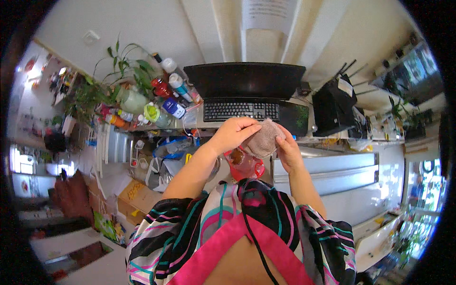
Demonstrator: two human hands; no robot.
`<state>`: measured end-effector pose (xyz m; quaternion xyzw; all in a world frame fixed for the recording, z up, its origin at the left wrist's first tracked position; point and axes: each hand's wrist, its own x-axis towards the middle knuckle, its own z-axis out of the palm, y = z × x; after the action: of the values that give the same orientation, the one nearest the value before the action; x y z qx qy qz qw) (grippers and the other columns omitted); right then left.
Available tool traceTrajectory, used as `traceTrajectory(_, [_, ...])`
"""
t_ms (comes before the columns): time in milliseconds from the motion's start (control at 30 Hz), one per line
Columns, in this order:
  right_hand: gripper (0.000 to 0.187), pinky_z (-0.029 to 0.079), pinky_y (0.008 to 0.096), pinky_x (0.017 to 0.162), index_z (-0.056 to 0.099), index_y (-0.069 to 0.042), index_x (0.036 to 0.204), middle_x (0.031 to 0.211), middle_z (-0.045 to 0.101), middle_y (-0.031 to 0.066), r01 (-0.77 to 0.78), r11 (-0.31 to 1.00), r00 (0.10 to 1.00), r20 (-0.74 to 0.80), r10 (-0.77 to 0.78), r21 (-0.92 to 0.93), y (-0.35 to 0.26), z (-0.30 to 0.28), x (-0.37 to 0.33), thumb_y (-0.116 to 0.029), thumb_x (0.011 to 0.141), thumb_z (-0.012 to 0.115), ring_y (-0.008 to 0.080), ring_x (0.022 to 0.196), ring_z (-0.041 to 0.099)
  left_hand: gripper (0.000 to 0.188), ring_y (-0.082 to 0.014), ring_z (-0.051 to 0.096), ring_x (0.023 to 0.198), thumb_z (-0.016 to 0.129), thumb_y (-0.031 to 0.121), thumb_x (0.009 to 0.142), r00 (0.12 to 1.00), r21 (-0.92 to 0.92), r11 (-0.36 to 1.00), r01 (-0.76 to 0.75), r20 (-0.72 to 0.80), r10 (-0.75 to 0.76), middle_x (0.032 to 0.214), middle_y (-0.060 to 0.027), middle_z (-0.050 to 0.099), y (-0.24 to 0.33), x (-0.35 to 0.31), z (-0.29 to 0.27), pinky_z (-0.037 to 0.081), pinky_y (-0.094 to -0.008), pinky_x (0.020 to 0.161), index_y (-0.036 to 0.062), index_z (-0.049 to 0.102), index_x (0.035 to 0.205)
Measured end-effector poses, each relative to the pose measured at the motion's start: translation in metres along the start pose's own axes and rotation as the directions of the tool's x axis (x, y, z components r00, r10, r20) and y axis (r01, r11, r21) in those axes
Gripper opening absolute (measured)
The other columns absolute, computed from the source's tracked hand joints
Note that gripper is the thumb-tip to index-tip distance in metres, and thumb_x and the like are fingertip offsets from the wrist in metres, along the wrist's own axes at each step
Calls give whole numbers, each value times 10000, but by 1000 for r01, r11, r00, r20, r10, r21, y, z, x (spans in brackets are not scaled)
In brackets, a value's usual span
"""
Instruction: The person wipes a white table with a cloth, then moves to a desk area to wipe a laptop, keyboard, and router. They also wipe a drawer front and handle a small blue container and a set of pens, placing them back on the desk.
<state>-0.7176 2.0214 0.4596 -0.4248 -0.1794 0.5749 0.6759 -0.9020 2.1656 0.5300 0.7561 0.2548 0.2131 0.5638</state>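
A fuzzy greyish-pink folded cloth [262, 141] is between my two hands, in front of the desk's near edge. On its left side, my left hand [232, 136] pinches the upper edge with thumb and fingers. My right hand [290, 151] grips the opposite side, thumb on the front and the other fingers partly hidden behind. Below the cloth, a red translucent bag or bin [248, 170] with something brown in it shows near my body. Just beyond my hands lies a black keyboard [240, 110].
A dark monitor [244, 81] stands behind the keyboard, with a black mouse pad [293, 117] to the right. Several bottles [178, 88] and a leafy plant [142, 73] crowd the desk's left. A black box [334, 107] is at the right. An open cardboard box [134, 194] sits lower left.
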Motion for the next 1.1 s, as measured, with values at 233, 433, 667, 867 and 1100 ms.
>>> traceTrajectory(233, [247,502,242,801,611,-82,1032,954,638,-15,185,898,953,-149,-263,-400,-6,-12,-31,-54,856,782,83,875,604,182,-193,641,770,674,203,957,968,284,927,-243,6,252,828,-78,679,13,24,-3,514,-334,705,25,701,938])
traceTrajectory(433, [452,510,303,929,608,-46,1163,1159,617,52,311,696,934,70,-351,-647,-7,-4,-31,-132,790,848,145,1061,610,177,-54,534,714,672,196,958,918,-26,998,-65,391,70,752,34,604,32,51,-30,463,-259,634,46,639,869])
traceTrajectory(667, [577,416,443,1083,638,-52,1257,1355,593,146,596,353,803,525,-283,-721,-22,36,3,-217,743,842,305,1249,567,197,-171,603,659,700,238,793,582,369,890,-268,798,-156,708,-78,677,95,77,-33,503,-334,658,46,731,823])
traceTrajectory(867, [242,501,314,864,683,-35,1123,996,691,42,78,758,995,103,-14,-648,2,-23,34,-192,940,663,132,942,616,232,-380,675,771,703,311,779,843,734,527,-429,535,-58,806,-148,705,93,90,-8,538,-474,676,102,740,872])
traceTrajectory(1100, [473,488,460,1035,604,-27,1286,1233,684,140,-116,865,993,28,117,489,-59,-73,53,-357,1036,376,303,1148,649,515,-375,575,1257,713,383,873,831,543,807,-233,542,-125,1411,-185,566,47,97,93,495,-408,1032,68,649,1275])
